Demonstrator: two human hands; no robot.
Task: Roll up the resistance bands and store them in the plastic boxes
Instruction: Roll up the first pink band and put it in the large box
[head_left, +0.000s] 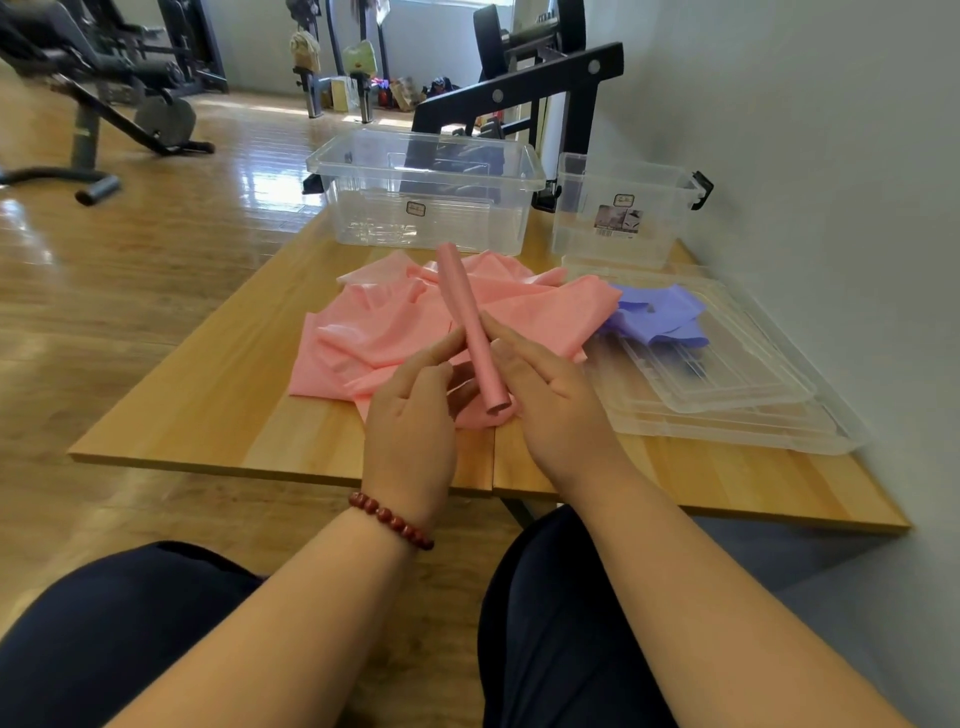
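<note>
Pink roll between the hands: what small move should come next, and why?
Probably carry the pink roll forward and drop it into the large clear box. The roll looks fully wound, the left hand and right hand hold it lifted off the table, and the box stands open just beyond the loose pink bands.

A bracelet (390, 521) of round dark-red beads circles the wrist just behind the left hand (410, 415); both forearms (670, 582) are bare, and dark navy trousers (104, 623) cover the legs.
</note>
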